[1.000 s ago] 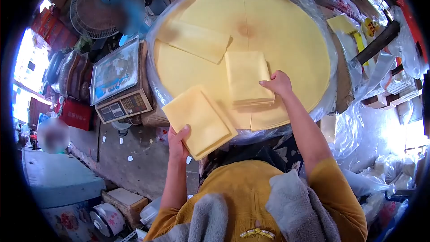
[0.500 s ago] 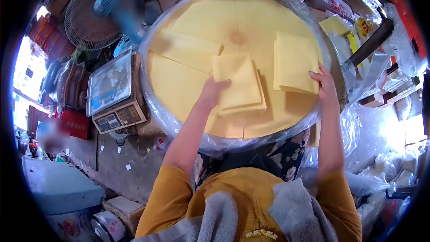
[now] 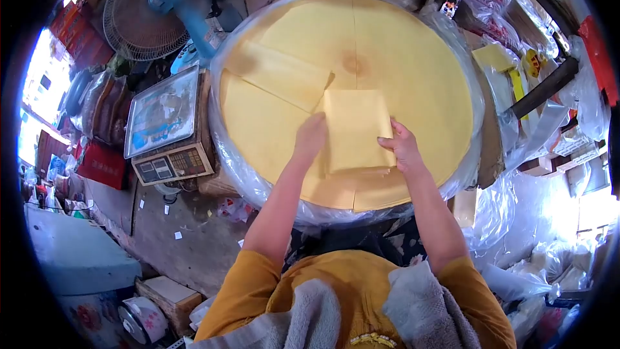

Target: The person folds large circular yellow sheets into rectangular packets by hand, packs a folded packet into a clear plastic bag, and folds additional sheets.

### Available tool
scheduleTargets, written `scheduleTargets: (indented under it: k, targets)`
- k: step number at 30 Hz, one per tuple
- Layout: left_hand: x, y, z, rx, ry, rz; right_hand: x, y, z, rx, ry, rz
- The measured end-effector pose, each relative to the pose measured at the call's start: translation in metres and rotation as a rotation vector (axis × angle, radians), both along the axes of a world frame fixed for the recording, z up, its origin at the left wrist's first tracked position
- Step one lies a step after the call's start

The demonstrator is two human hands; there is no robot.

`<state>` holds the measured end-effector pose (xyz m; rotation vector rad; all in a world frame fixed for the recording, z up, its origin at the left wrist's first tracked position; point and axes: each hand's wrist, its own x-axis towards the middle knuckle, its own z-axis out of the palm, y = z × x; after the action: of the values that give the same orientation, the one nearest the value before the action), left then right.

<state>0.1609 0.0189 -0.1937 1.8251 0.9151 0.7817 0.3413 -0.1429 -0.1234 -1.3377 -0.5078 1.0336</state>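
A stack of folded pale yellow sheets stands between my two hands, low over the round yellow pile. My left hand is against the stack's left edge, its fingers closed and partly hidden. At the right edge my right hand grips the stack with the thumb in front. Beneath lies a large round pile of yellow sheets, wrapped at its rim in clear plastic. A loose folded yellow sheet rests on it to the upper left of the stack.
Left of the round pile is a scale with a metal tray. Behind it stands a blue fan. Plastic bags and a dark bar are at the right. A phone is at the back right.
The separate folded sheets that my right hand held at the right are now together with the stack at the middle. My right hand has moved left; my left hand has shifted to the stack's left edge.
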Motion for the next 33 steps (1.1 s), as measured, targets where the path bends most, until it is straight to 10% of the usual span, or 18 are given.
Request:
scheduleTargets:
  k: [8,11,13,19,22,28,33]
  targets:
    - [0.014,-0.011,0.035,-0.695,-0.469,-0.03,0.014,0.006,0.0,-0.325,-0.829,-0.122]
    - [0.036,-0.015,0.005,-0.42,-0.376,-0.088,0.027,0.023,-0.041,-0.068,-0.129,0.183]
    - [0.025,-0.029,0.054,-0.851,-0.557,-0.247,0.019,0.025,-0.04,-0.203,-0.337,0.105]
    - [0.029,-0.023,0.044,0.549,0.256,0.083,-0.01,0.028,0.02,-0.405,-1.263,0.045]
    - [0.037,-0.025,0.036,0.555,0.44,-0.089,-0.016,0.025,0.043,-0.538,-1.353,0.356]
    - [0.039,-0.045,0.036,0.532,0.544,-0.061,-0.012,0.017,-0.02,-0.407,-1.571,0.256]
    - [0.039,-0.048,0.037,0.543,0.541,-0.056,0.092,0.011,0.024,-0.427,-1.237,-0.026]
